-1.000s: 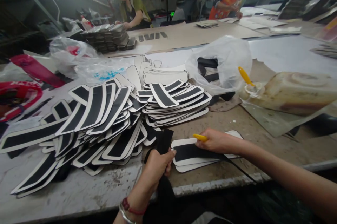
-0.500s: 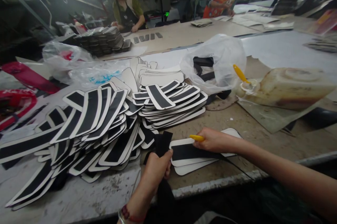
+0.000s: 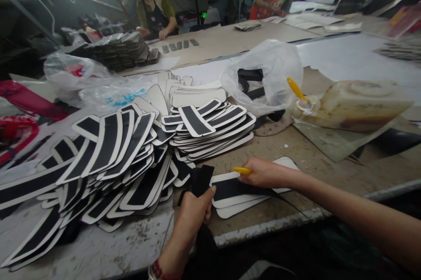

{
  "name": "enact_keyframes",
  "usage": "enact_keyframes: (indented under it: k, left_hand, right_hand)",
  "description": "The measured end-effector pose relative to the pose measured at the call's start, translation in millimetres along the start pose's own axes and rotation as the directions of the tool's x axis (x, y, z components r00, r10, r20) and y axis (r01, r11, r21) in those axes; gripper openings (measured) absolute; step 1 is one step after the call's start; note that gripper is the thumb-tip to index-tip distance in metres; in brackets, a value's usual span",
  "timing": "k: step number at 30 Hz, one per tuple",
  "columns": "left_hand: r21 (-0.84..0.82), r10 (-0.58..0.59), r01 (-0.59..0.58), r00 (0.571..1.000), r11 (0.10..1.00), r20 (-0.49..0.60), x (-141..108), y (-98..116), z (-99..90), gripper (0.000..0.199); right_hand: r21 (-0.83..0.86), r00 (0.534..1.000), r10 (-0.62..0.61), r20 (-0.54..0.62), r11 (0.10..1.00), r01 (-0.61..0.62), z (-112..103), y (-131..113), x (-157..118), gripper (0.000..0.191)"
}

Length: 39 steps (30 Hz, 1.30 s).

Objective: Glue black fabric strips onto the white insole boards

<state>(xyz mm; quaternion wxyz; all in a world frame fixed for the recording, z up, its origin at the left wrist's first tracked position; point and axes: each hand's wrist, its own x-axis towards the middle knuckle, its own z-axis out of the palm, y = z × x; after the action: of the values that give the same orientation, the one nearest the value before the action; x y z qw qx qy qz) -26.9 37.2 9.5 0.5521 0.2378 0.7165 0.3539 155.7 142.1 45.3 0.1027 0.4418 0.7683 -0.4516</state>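
Left hand has its grip pinched around a black strip; right hand clasps a yellow handle over the black band on a white panel, lying near the worktop's front edge, beside heaped pieces.

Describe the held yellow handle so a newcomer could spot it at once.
On the worktable, right of the heap of black-striped pieces, the right hand sits over a white panel. The yellow handle pokes leftward from that grip; the other yellow handle stands unheld at the plastic jug.
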Motion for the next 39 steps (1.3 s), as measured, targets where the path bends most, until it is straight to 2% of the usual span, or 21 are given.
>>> enact_keyframes:
  k: [4, 7, 10, 12, 17, 19, 23, 25, 30, 35, 39]
  left_hand:
    - [-0.021, -0.017, 0.016, 0.999, 1.0, -0.027, 5.7, -8.3, -0.2, 0.04]
    - [-0.059, 0.001, -0.003, 0.999, 0.998, -0.038, 5.3, -11.3, -0.5, 0.037]
    - [-0.104, 0.04, -0.045, 0.998, 0.994, -0.057, -0.3, -10.5, -1.1, 0.036]
    - [-0.134, 0.065, -0.073, 0.996, 0.988, -0.059, -5.9, -8.9, -2.0, 0.035]
    - [-0.27, 0.041, -0.058, 0.997, 0.961, -0.067, -17.1, -4.6, -4.7, 0.038]
    - [-0.293, 0.027, -0.043, 0.998, 0.955, -0.056, -18.1, -4.6, -5.4, 0.04]
    - [-0.278, 0.024, -0.036, 0.999, 0.96, -0.047, -15.4, -9.2, -5.6, 0.044]
    - [-0.281, 0.017, -0.033, 0.998, 0.959, -0.057, -13.3, -12.2, -5.6, 0.046]
    - [-0.282, 0.008, -0.011, 1.0, 0.959, -0.013, -9.5, -13.9, -6.1, 0.047]
    - [-0.283, -0.033, 0.017, 0.998, 0.959, -0.053, -7.3, -13.3, -5.6, 0.052]
    - [-0.285, -0.008, 0.011, 1.0, 0.958, 0.011, -6.9, -14.3, -7.9, 0.05]
  right_hand:
    - [0.033, 0.999, -0.019, 0.028, 0.999, 0.018, -5.0, 3.9, -4.7, 0.024]
    - [-0.001, 0.999, 0.024, 0.032, 1.0, -0.024, -16.2, 14.7, -22.4, 0.023]
    - [-0.071, 0.995, 0.097, -0.023, 0.993, -0.099, -27.8, 36.6, -48.8, 0.024]
    - [-0.043, 0.989, 0.127, -0.077, 0.991, -0.131, -32.4, 54.8, -65.2, 0.023]
    - [0.116, 0.975, 0.089, -0.205, 0.991, -0.067, -29.4, 86.9, -82.0, 0.024]
    - [0.107, 0.965, 0.12, -0.233, 0.989, -0.098, -25.8, 88.4, -79.8, 0.027]
    - [-0.058, 0.921, 0.228, -0.316, 0.964, -0.258, -20.0, 80.6, -72.5, 0.029]
    - [-0.103, 0.903, 0.247, -0.353, 0.948, -0.3, -17.2, 77.5, -70.8, 0.028]
    - [-0.125, 0.897, 0.251, -0.363, 0.941, -0.314, -9.8, 77.1, -71.6, 0.026]
    - [-0.143, 0.896, 0.245, -0.37, 0.938, -0.316, -6.9, 76.7, -70.9, 0.027]
    - [-0.145, 0.895, 0.255, -0.365, 0.934, -0.326, -6.5, 77.2, -67.4, 0.026]
